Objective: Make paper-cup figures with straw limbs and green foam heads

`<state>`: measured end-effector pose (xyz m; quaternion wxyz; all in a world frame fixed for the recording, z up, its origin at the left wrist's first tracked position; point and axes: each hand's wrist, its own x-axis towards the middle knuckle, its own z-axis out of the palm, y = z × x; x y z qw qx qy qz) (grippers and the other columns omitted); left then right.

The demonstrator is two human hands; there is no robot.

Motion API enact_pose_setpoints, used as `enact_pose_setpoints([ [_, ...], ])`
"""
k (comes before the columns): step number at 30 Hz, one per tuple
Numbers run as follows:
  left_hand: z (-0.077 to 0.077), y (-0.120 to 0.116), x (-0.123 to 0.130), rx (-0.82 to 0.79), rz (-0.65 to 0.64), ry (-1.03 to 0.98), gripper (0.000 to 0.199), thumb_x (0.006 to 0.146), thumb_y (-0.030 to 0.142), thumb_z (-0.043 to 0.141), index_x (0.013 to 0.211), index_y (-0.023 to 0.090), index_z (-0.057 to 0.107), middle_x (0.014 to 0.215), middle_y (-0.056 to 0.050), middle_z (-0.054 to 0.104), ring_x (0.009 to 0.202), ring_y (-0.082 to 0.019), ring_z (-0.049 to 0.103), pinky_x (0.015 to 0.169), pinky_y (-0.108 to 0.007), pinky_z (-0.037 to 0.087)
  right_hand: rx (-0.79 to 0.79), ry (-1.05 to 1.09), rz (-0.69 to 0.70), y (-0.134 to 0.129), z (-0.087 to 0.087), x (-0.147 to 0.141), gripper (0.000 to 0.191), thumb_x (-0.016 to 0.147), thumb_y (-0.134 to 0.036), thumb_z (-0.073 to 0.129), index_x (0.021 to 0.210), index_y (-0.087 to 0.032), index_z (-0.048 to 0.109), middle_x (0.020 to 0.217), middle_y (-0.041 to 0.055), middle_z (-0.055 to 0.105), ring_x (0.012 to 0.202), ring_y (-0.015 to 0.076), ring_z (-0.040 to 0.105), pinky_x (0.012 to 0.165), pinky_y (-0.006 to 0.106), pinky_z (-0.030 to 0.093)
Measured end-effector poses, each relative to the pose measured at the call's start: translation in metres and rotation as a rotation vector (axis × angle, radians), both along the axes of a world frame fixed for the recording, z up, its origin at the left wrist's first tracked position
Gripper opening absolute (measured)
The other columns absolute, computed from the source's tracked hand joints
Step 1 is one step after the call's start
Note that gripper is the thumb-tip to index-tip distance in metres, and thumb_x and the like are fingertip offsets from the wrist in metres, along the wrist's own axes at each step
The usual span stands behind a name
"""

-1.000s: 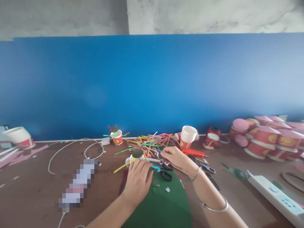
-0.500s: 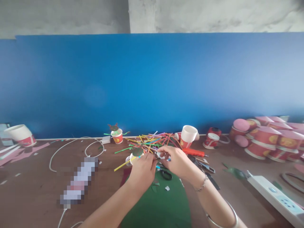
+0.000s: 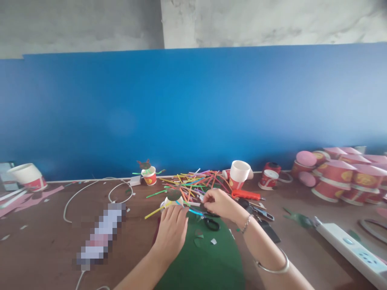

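My left hand (image 3: 171, 223) is stretched out at the near side of a small paper cup (image 3: 173, 200), covering its lower part; whether it touches the cup is unclear. A dark green paper piece tops that cup, and a yellow pipe cleaner (image 3: 153, 212) and a blue one (image 3: 196, 211) stick out at its sides. To the right, the fingers of my right hand (image 3: 217, 202) are pinched together, with something small and pale at the tips that I cannot make out. Just below it, black-handled scissors (image 3: 212, 224) lie on green paper (image 3: 208, 262).
Behind my hands lies a pile of coloured pipe cleaners (image 3: 193, 183). A finished-looking cup figure (image 3: 149, 175), stacked white cups (image 3: 239, 173) and an orange glue gun (image 3: 246, 194) surround it. Pink-topped cups (image 3: 335, 177) and a power strip (image 3: 350, 245) occupy the right.
My hands have parted. The left has drawn back and left to the front of the cup, while the right remains near the pile. The blue pipe cleaner now shows more.
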<state>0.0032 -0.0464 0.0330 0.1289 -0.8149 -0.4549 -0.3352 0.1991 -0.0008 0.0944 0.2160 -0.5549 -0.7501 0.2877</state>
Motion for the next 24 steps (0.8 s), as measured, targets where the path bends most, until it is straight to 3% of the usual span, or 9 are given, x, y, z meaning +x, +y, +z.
enact_pose_setpoints([
  [4, -0.019, 0.004, -0.007, 0.135, 0.054, -0.013, 0.041, 0.084, 0.002, 0.041, 0.122, 0.017, 0.046, 0.107, -0.011, 0.06, 0.101, -0.022, 0.056, 0.088, -0.038, 0.042, -0.129, 0.07, 0.036, 0.007, -0.011, 0.0, 0.01, 0.069, -0.013, 0.052, 0.074, -0.014, 0.061, 0.057, -0.0027, 0.058, 0.052, 0.009, 0.052, 0.049, 0.018, 0.037],
  [8, -0.021, 0.012, -0.008, 0.139, 0.056, 0.013, 0.039, 0.084, 0.005, 0.044, 0.12, 0.019, 0.049, 0.102, -0.009, 0.061, 0.095, -0.02, 0.058, 0.086, -0.037, 0.041, -0.218, 0.151, 0.045, 0.01, -0.016, 0.002, 0.012, 0.069, -0.013, 0.053, 0.079, -0.015, 0.059, 0.057, -0.003, 0.057, 0.051, 0.0095, 0.053, 0.049, 0.019, 0.041],
  [12, -0.022, 0.017, -0.008, 0.127, 0.096, 0.015, 0.031, 0.086, 0.01, 0.046, 0.113, 0.022, 0.055, 0.083, -0.004, 0.061, 0.078, -0.017, 0.058, 0.081, -0.035, 0.041, -0.384, 0.213, 0.2, 0.01, -0.021, 0.006, 0.045, 0.064, -0.01, 0.055, 0.108, -0.014, 0.058, 0.066, -0.0022, 0.061, 0.054, 0.011, 0.058, 0.052, 0.02, 0.046],
  [17, -0.026, 0.019, -0.008, 0.114, 0.109, 0.008, 0.027, 0.086, 0.012, 0.048, 0.109, 0.023, 0.057, 0.082, -0.002, 0.062, 0.081, -0.017, 0.059, 0.082, -0.035, 0.036, -0.524, 0.085, 0.394, 0.005, -0.027, 0.004, 0.075, 0.06, -0.01, 0.057, 0.133, -0.02, 0.044, 0.071, -0.0018, 0.065, 0.054, 0.0117, 0.059, 0.05, 0.019, 0.044],
  [20, -0.024, 0.019, -0.007, 0.125, 0.123, -0.008, 0.02, 0.086, 0.015, 0.052, 0.102, 0.024, 0.059, 0.078, -0.001, 0.063, 0.079, -0.018, 0.059, 0.082, -0.035, 0.033, -0.473, -0.003, 0.395, 0.002, -0.028, -0.003, 0.071, 0.057, -0.006, 0.052, 0.128, -0.017, 0.052, 0.066, -0.0007, 0.066, 0.051, 0.0129, 0.058, 0.047, 0.019, 0.04],
  [24, -0.018, 0.017, -0.004, 0.141, 0.146, -0.012, 0.004, 0.083, 0.023, 0.058, 0.082, 0.024, 0.062, 0.069, 0.001, 0.062, 0.07, -0.017, 0.058, 0.077, -0.034, 0.032, -0.094, -0.033, 0.264, 0.0, -0.027, -0.01, 0.046, 0.059, -0.004, 0.046, 0.097, -0.016, 0.07, 0.065, 0.0019, 0.067, 0.057, 0.0147, 0.058, 0.052, 0.022, 0.039],
])
